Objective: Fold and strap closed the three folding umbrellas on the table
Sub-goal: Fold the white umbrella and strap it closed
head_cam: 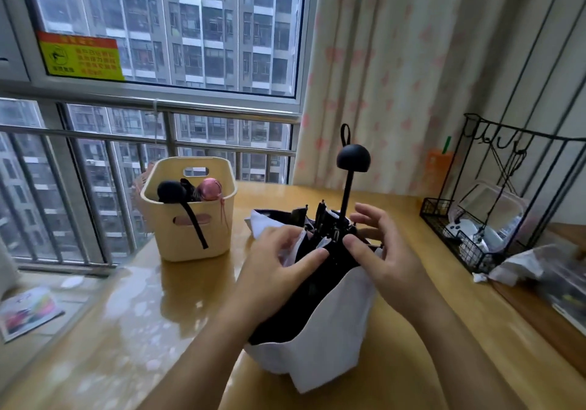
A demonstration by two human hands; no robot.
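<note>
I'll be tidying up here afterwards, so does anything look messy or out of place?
The handle-up umbrella is loose, and its white panels are bunched unevenly. A black strap dangles over the front of the basket. Some crumpled white paper lies beside the wire rack.

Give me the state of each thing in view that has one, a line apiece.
white-and-black umbrella, collapsed, handle up, canopy loose, not strapped
left hand, grips a canopy fold
right hand, fingers spread, thumb on the ribs
basket, upright, holding two umbrellas
black umbrella, in the basket, handle up, strap hanging over the rim
pink umbrella, in the basket, handle up
</note>
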